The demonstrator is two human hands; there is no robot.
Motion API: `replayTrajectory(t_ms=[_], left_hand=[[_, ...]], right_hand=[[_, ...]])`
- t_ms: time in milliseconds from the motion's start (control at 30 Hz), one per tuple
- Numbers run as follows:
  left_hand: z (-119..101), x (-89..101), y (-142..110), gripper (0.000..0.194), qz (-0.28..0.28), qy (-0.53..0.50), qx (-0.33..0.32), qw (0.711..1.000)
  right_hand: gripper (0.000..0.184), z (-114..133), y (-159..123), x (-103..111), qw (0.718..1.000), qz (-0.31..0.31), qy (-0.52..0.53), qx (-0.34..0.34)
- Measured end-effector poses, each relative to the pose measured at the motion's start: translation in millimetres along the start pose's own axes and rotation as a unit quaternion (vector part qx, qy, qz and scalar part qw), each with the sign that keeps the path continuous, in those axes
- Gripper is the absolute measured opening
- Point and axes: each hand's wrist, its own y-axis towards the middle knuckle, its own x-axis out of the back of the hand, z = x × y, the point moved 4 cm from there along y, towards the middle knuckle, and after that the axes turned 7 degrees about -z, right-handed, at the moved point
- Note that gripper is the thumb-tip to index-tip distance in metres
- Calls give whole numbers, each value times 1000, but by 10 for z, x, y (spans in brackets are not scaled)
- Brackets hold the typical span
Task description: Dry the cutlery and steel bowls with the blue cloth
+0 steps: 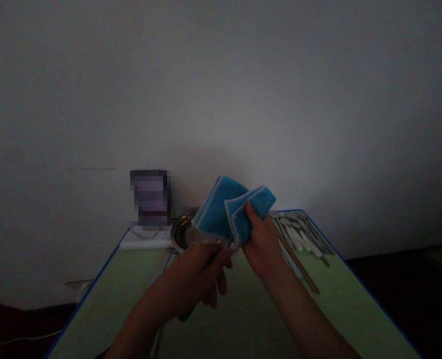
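A folded blue cloth (221,207) with pale edging is held up over the table in my right hand (264,242), thumb pressed on its front. Close below the cloth, my left hand (202,271) is closed around a utensil whose dark handle end (185,315) sticks out beneath the fingers. The utensil's other end is hidden by my hand and the cloth, so its kind does not show. Behind the left hand, a shiny metal bowl (179,232) is partly covered by the cloth.
The green table (131,294) has a blue edge and stands against a pale wall. On its right lie wooden chopsticks (299,264), white-handled cutlery (296,238) and metal cutlery (314,232). A blurred-out box (150,197) and a white object (144,240) are at the back left.
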Motion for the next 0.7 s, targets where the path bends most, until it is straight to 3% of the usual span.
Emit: replayTrajectory(t_ms=[67,133,200,300,400,567,700], left_hand=[[8,-12,-22,33,50,-16,12,999],[14,22,-13,30,49,-16,20,998],[22,100,25,30,-7,6,15,1000],[42,201,77,32,-92,51,-2,994],[57,218,87,32,-102,65,-4,993],[12,188,37,32,-81,50,-1,995],[-26,157,15,32,-64,51,-6,997]], right_hand=[[17,63,69,49,999,-33,17,3],[15,124,113,80,998,-56,36,-17],[23,177,102,60,996,-37,52,-56],[38,241,0,-21,992,41,54,-108],[43,265,-76,-73,986,85,60,-129],[22,178,51,-51,989,12,106,-98],[21,78,154,-7,992,-11,93,-88]])
